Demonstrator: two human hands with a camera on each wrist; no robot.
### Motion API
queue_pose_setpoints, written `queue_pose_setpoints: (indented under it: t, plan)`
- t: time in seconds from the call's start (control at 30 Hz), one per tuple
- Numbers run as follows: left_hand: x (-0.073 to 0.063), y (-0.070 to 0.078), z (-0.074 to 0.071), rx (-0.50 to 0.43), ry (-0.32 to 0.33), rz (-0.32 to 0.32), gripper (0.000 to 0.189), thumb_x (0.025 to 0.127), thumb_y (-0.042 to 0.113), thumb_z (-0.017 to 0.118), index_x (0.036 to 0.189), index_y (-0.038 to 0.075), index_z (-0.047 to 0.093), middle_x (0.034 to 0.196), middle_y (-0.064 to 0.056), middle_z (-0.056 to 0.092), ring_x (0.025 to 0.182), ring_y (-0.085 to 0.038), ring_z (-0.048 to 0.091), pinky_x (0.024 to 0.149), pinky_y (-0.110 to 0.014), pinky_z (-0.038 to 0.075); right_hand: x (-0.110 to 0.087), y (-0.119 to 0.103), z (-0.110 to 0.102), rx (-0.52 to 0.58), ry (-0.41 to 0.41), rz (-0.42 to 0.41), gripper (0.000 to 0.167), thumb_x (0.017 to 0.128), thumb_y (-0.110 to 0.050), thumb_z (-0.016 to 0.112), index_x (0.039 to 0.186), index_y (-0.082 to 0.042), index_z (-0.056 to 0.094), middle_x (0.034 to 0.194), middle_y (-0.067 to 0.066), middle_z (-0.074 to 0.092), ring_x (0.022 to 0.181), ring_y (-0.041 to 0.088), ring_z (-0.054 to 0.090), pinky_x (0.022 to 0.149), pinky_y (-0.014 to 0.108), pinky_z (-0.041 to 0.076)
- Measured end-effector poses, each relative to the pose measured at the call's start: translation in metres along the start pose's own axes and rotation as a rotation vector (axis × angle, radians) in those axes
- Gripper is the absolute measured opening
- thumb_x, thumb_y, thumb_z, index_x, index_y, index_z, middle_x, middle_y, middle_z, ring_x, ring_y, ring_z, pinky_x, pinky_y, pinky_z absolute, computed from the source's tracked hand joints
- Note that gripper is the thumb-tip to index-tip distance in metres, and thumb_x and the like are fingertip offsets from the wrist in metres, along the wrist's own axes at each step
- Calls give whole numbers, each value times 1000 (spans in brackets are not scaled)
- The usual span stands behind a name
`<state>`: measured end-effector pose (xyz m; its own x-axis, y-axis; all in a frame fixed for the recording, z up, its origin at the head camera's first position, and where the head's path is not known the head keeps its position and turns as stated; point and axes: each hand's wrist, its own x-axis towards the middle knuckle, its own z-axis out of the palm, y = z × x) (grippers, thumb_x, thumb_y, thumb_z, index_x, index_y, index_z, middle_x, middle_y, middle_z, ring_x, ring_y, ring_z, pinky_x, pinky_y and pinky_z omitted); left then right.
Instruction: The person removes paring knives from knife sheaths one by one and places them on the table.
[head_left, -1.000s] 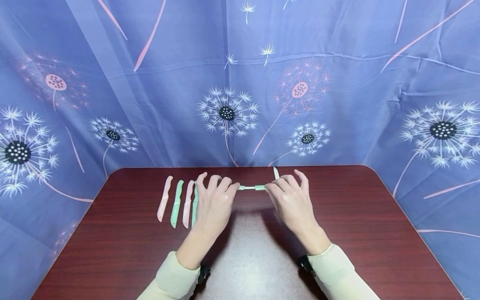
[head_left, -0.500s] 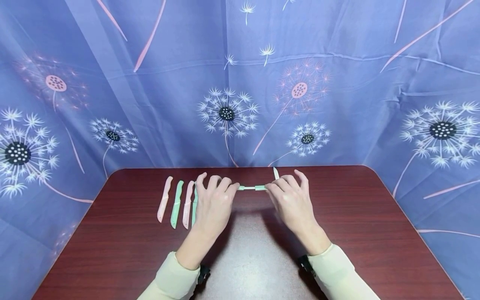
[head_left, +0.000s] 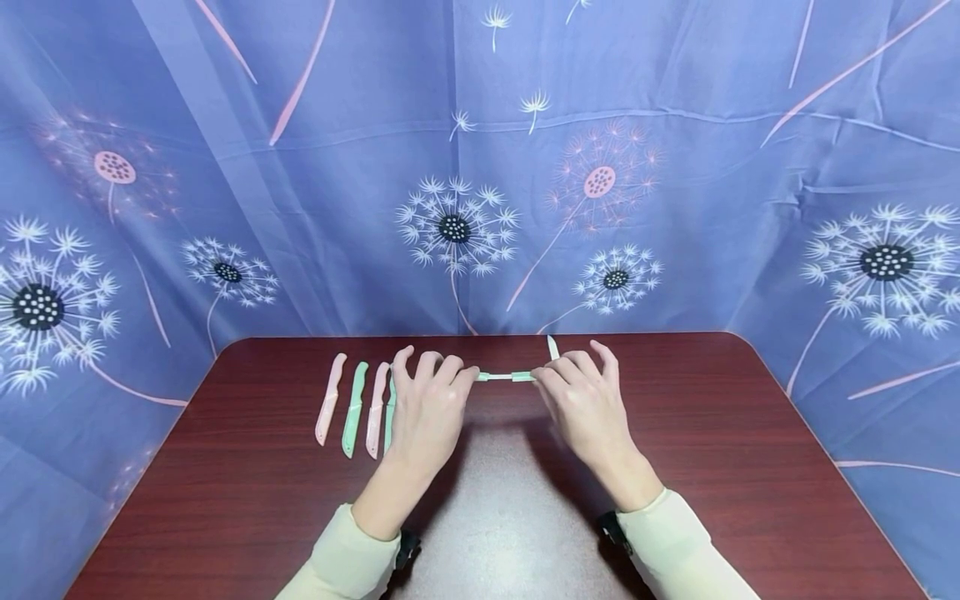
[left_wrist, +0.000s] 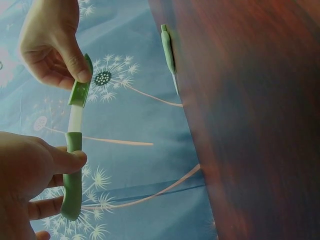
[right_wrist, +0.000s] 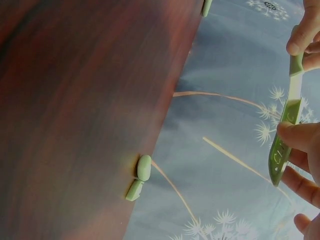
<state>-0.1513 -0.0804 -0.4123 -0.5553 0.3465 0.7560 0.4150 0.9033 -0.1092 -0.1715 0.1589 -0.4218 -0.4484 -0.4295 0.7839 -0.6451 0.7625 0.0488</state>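
Between both hands, held level above the table, is a knife with a green handle (left_wrist: 73, 187). My left hand (head_left: 431, 408) grips that handle, thumb on its face. With thumb and fingers, my right hand (head_left: 588, 408) pinches the green sheath (right_wrist: 281, 150), which has raised lettering. A short stretch of pale blade (left_wrist: 75, 119) shows between handle and sheath; the rest is inside the sheath. Behind my right hand, the pale blade (head_left: 553, 347) of another knife points toward the far edge. The left wrist view shows a green-handled knife (left_wrist: 168, 50) with a bare blade.
Left of my left hand, sheathed knives lie in a row: pink (head_left: 330, 400), green (head_left: 355, 408), pink (head_left: 377, 410) and a green one (head_left: 390, 408) partly hidden by the hand. A blue dandelion-print cloth (head_left: 337, 208) hangs around the dark red table (head_left: 225, 500).
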Motion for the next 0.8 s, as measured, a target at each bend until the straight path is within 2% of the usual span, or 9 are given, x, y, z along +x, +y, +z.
queue_pose_setpoints:
  t: [0.27,0.8]
  plan:
    - [0,0,-1,5,4,3,18,91,5,77,105,15,85,94,0,70,97,-29,61,106,-65,38,0,1,0,0,20,-1,6,97,-11,73,99,-9,78,90,3,73,92,31,66,110,67,36]
    - [0,-1,-1,14,2,1,21,89,3,78,105,16,85,94,1,69,97,-29,62,106,-65,38,1,0,-2,7,-4,4,8,99,-12,71,100,-10,78,91,3,74,93,32,66,112,67,34]
